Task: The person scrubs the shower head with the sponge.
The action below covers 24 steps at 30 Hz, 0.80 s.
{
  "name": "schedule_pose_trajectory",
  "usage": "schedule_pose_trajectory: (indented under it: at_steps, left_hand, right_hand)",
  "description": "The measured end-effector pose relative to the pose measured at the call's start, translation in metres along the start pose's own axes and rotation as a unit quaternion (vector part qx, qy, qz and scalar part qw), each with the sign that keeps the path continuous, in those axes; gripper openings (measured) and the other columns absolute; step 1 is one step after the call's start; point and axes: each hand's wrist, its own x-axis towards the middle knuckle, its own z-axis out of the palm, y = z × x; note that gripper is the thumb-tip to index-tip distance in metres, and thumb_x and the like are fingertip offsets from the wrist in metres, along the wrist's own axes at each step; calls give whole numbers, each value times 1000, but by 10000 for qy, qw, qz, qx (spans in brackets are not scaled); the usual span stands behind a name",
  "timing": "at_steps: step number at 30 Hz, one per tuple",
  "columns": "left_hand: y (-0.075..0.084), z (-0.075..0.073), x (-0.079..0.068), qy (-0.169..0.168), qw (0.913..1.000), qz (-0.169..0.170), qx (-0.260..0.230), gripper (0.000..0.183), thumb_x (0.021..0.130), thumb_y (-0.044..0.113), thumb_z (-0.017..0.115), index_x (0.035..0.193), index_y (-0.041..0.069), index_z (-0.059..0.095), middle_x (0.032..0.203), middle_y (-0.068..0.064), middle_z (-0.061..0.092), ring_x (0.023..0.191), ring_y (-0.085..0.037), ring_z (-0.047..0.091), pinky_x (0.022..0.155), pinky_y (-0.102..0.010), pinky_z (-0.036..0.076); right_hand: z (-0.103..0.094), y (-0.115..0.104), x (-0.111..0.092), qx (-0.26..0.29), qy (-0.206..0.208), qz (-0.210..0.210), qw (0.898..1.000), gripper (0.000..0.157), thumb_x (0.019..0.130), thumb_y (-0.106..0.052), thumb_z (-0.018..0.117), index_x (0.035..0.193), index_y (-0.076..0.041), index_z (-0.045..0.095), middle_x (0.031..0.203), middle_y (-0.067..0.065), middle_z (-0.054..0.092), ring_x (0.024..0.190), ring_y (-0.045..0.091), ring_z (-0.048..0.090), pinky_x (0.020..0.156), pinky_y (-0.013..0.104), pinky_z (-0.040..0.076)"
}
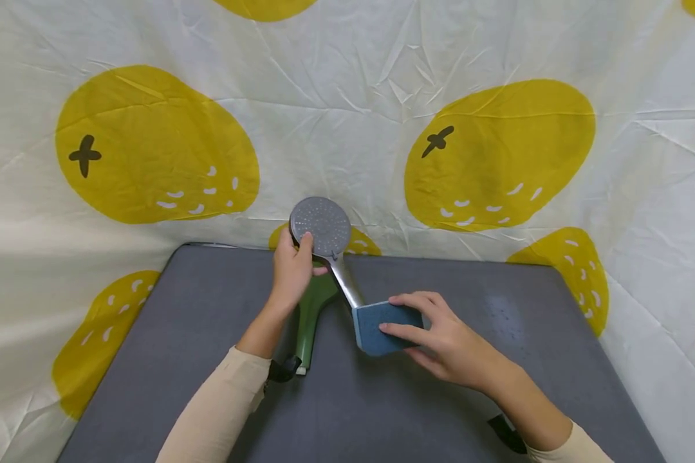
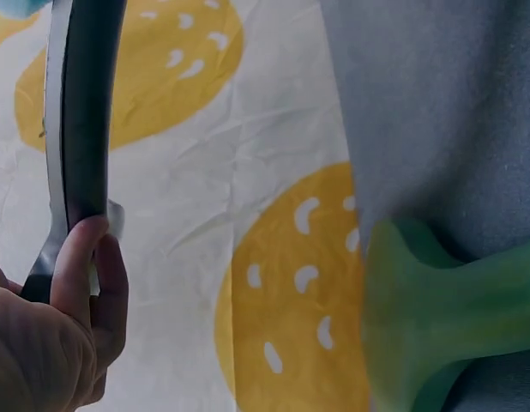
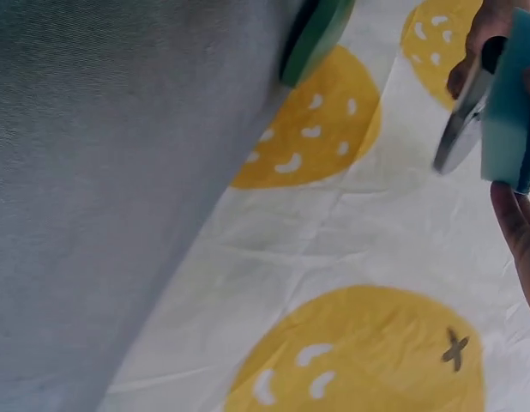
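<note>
My left hand (image 1: 292,270) grips a grey and silver shower head (image 1: 323,225) at its round spray face, which is turned up toward me. Its handle slants down to the right; the left wrist view shows that handle (image 2: 85,120) from the side. A blue sponge (image 1: 372,326) with a paler layer is pinched between the fingers and thumb of my right hand (image 1: 452,341). The sponge lies against the lower end of the handle and hides its tip. In the right wrist view the sponge (image 3: 507,112) partly covers the shower head (image 3: 462,129).
Below my left hand, a green tool (image 1: 308,321) with a long handle and wide head lies on the dark grey table (image 1: 208,360). Pale cloth (image 1: 336,148) with yellow fruit shapes hangs behind and beside the table. A damp-looking patch (image 1: 504,315) marks the right side.
</note>
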Motion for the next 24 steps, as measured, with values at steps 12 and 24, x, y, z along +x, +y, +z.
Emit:
schedule_pose_trajectory:
  at_steps: [12,24]
  left_hand:
    - [-3,5,0,-51,9999,-27,151,34,110,23,44,138,3,46,126,-24,63,69,-33,76,59,-37,64]
    - [6,-2,-4,-111,9898,198,-1406,27,112,12,37,135,-3,39,103,-21,59,55,-16,62,55,-32,63]
  right_hand:
    - [9,-19,27,-778,-379,-685,9939,50,84,-11,83,130,-26,69,140,10,56,119,31,54,96,41,56]
    - [21,16,-10,433,7,761,9962,61,78,-2,88,131,-19,63,148,17,47,134,32,46,94,47,56]
